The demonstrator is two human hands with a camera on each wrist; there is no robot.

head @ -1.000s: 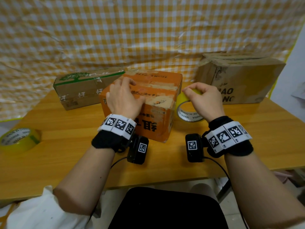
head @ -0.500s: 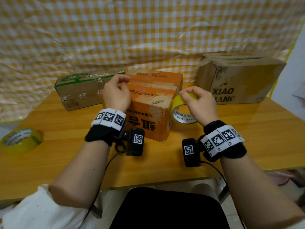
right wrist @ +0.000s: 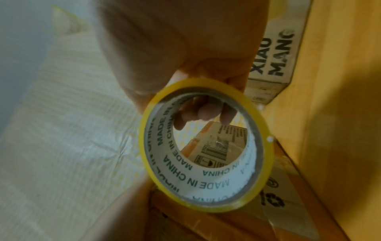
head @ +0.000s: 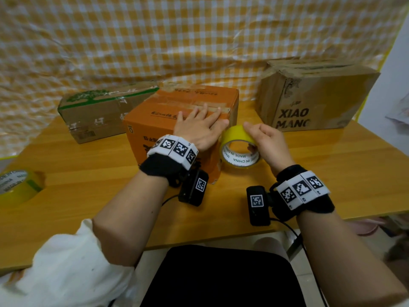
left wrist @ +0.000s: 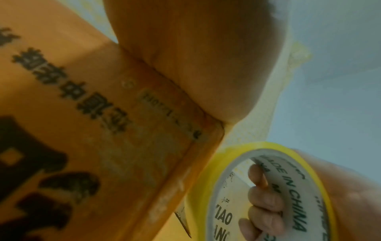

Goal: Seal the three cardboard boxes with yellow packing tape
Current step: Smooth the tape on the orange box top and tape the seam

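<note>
The left hand (head: 200, 127) lay flat, fingers spread, on the orange box (head: 177, 111). Just right of it, the right hand (head: 269, 140) held the yellow tape roll (head: 238, 149), fingers curled through its hole.

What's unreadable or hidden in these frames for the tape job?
- Top seam of the orange cardboard box: head view, partly covered by the flat left hand.
- Free end of the yellow tape roll: hidden by the right hand gripping it.
- Second yellow tape roll: cut off by the left edge.
- Brown XIAO MANG box top: too oblique.
</note>
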